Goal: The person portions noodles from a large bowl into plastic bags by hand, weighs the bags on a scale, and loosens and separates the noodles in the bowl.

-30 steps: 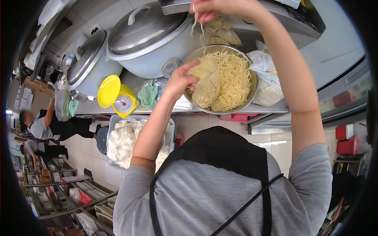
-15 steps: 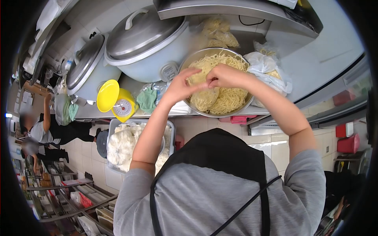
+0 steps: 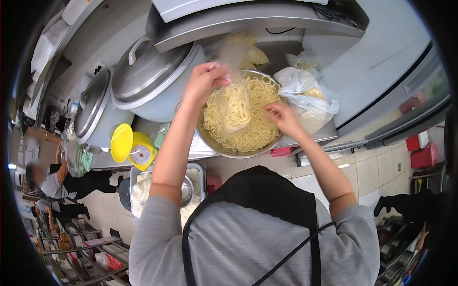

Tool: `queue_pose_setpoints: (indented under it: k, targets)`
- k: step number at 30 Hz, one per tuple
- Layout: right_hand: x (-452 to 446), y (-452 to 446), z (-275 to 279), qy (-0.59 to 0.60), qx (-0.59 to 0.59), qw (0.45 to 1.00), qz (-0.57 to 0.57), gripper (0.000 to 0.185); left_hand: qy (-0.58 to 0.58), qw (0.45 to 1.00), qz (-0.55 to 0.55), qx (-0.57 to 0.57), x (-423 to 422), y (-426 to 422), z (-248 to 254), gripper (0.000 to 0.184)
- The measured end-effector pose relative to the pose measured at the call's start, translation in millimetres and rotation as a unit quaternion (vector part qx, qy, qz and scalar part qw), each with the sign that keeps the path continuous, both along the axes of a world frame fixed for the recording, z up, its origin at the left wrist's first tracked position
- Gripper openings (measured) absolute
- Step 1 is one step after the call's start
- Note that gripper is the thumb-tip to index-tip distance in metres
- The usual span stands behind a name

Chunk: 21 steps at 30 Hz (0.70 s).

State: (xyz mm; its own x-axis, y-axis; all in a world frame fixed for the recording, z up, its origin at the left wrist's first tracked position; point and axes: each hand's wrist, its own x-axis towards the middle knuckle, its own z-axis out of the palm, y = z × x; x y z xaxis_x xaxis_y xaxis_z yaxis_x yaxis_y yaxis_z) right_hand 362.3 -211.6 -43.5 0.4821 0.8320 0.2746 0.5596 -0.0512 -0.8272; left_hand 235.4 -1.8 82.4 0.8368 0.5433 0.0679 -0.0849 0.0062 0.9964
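My left hand (image 3: 210, 82) is closed on the top of a clear plastic bag (image 3: 234, 108) with noodles inside, which hangs over a big metal bowl (image 3: 242, 154). Loose yellow noodles (image 3: 262, 128) fill the bowl. At the bowl's right side, my right hand (image 3: 279, 114) is just over the noodles with its fingers bent together; whether it holds a strand is too small to make out.
Two large lidded cookers (image 3: 155, 71) (image 3: 95, 107) and a yellow scale (image 3: 141, 154) are on the left. White bags (image 3: 307, 97) sit right of the bowl. A tub (image 3: 202, 183) is below the counter. Co-workers (image 3: 52, 178) stand far left; a metal shelf (image 3: 257, 24) overhangs.
My hands have moved apart from over the bowl. The left one has lifted the bag by its top, and the right one has moved toward the bowl's right side. The view has shifted.
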Motion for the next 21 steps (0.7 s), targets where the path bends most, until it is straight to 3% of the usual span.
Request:
queue_pose_setpoints:
  k: [4,6,7,10,12,14,15,17,19,21]
  targets:
    - [-11,-3,-41,-0.107,0.04,0.993,-0.01,0.013,-0.002,0.999,-0.017,-0.046,92,22,-26,0.015]
    - [-20,-6,-44,-0.242,0.055,0.969,-0.024,0.01,-0.001,0.997,0.054,0.051,151,51,-44,0.015]
    - [-21,-6,-42,-0.244,0.055,0.968,-0.027,0.01,-0.004,0.997,0.051,0.052,187,72,-59,0.015]
    - [-21,-6,-39,-0.186,0.075,0.979,-0.035,0.008,-0.138,0.955,0.173,0.196,269,120,-108,0.015]
    - [-20,-7,-37,-0.176,0.061,0.982,-0.018,0.008,-0.128,0.962,0.172,0.168,292,134,-131,0.016]
    - [-19,-6,-36,-0.186,0.064,0.98,-0.02,0.008,-0.12,0.966,0.171,0.154,296,151,-165,0.016]
    - [-18,-6,-37,-0.19,0.067,0.979,-0.021,0.008,0.036,0.964,0.145,0.222,286,158,-176,0.017]
    - [-19,-7,-37,-0.19,0.068,0.979,-0.019,0.007,0.194,0.933,0.115,0.281,271,160,-186,0.019]
    - [-20,-7,-37,-0.176,0.042,0.983,-0.018,0.008,0.166,0.981,0.071,0.068,217,121,-132,0.024]
    - [-20,-5,-38,-0.157,0.052,0.986,-0.009,0.009,0.164,0.982,0.065,0.069,180,122,-116,0.025]
